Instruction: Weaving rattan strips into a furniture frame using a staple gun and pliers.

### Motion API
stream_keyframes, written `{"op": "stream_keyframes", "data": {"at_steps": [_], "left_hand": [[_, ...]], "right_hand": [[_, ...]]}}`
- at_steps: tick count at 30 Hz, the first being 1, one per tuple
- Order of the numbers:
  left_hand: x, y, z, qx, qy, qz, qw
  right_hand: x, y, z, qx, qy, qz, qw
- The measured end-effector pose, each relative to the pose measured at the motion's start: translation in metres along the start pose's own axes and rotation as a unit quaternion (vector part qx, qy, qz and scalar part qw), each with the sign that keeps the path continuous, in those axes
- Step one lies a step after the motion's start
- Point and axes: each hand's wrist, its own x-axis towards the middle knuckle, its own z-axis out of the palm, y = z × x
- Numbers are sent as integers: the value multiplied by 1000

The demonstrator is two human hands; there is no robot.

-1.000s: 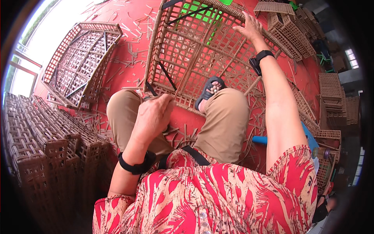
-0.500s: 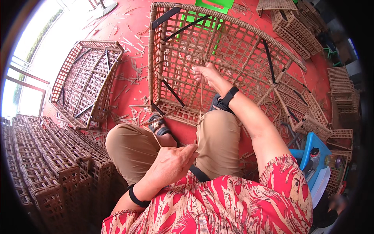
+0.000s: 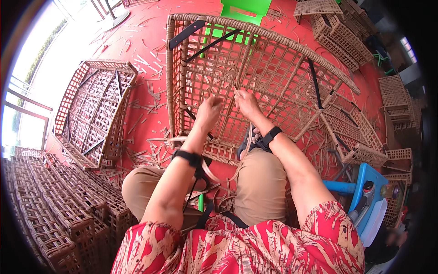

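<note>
A large woven wicker panel (image 3: 292, 44) with a thick wrapped rim and dark metal braces leans in front of my knees. My right hand (image 3: 247, 105) is closed at the middle of its weave, pinching a thin light-brown end of rattan strip between thumb and forefinger. Beside it, slightly to the left, my left hand (image 3: 210, 111) is curled over the lattice; its fingertips are hidden, so what it grips does not show. A loose loop of rattan strip (image 3: 207, 170) hangs below my hands, past my left forearm and over the gap between my knees.
At left stands another wicker panel (image 3: 93, 109), above stacked woven panels (image 3: 54, 196). A smaller wicker piece (image 3: 351, 123) lies to the right, near a blue stool (image 3: 365, 182) holding tools. Behind the large panel is a green chair (image 3: 242, 13). Strip scraps litter the red floor (image 3: 141, 105).
My left hand has moved from my lap forward to the weave, beside the right hand. The strip, stretched between my hands before, now hangs in a slack loop.
</note>
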Motion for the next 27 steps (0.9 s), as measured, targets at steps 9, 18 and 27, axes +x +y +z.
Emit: {"op": "stream_keyframes", "data": {"at_steps": [9, 18, 27], "left_hand": [[80, -48, 85, -192, -66, 10, 979], [67, -29, 63, -379, -112, -62, 917], [82, -41, 46, -342, -191, -78, 917]], "right_hand": [[-6, 17, -11, 48, -1, -20, 999], [19, 57, 12, 41, 196, 43, 979], [54, 76, 45, 227, 226, 149, 935]]}}
